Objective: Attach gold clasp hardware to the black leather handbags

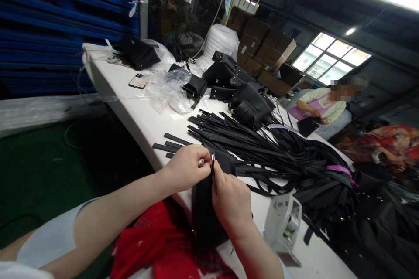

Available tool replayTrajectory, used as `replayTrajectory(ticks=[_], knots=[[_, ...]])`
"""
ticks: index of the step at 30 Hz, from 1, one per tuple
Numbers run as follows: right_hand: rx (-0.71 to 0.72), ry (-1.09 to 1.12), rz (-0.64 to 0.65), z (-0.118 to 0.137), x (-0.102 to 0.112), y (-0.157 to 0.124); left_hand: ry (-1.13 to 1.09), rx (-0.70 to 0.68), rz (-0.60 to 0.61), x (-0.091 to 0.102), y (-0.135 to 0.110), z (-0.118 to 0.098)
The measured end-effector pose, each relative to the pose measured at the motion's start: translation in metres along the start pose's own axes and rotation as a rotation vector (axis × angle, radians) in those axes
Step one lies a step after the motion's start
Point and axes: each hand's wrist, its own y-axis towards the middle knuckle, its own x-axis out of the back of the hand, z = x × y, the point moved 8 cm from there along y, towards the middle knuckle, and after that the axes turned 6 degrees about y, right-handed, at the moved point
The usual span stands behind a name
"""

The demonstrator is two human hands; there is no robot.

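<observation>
My left hand (186,168) and my right hand (231,198) meet over a black bag (204,213) at the near edge of the white table (131,104). Both hands are closed in a pinch around a small gold metal fitting (212,157) at the top of the bag. A black strap end (225,163) lies right behind the fitting. Beyond my hands spreads a big pile of black straps (262,148) across the table.
Finished black bags (242,91) are heaped further back, with clear plastic wrap (166,87) and a phone (137,81). A white tape dispenser (283,222) stands right of my hand. Another person (324,107) sits at the far right. Cardboard boxes (262,43) stack behind.
</observation>
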Motion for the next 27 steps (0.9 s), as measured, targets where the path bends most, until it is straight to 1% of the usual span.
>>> replayTrajectory(ticks=[3, 5, 9, 10, 13, 15, 17, 20, 23, 27], knots=[[-0.079, 0.086, -0.05, -0.014, 0.004, -0.001, -0.297, 0.058, 0.007, -0.004, -0.002, 0.007], [-0.112, 0.136, -0.072, -0.021, 0.007, -0.001, -0.456, 0.08, 0.017, -0.008, -0.003, 0.008], [-0.132, 0.193, -0.068, -0.026, 0.008, -0.002, -0.597, 0.036, -0.02, -0.002, -0.006, -0.007], [-0.142, 0.201, -0.059, -0.028, 0.007, -0.002, -0.625, 0.034, -0.013, 0.0, -0.007, -0.011], [-0.204, 0.228, -0.042, -0.036, 0.006, -0.002, -0.707, 0.063, 0.061, 0.003, -0.011, -0.02], [-0.254, 0.256, -0.054, -0.044, 0.007, -0.003, -0.796, 0.113, 0.121, 0.0, -0.013, -0.019], [-0.297, 0.313, -0.073, -0.052, 0.008, -0.005, -0.958, 0.198, 0.174, -0.009, -0.014, -0.014], [-0.362, 0.479, -0.124, -0.067, 0.008, -0.01, -1.177, 0.318, 0.226, -0.023, -0.014, -0.006], [-0.401, 0.641, -0.194, -0.081, 0.008, -0.015, -1.223, 0.361, 0.223, -0.032, -0.012, 0.001], [-0.427, 0.701, -0.223, -0.093, 0.009, -0.019, -1.148, 0.355, 0.183, -0.038, -0.009, 0.012]])
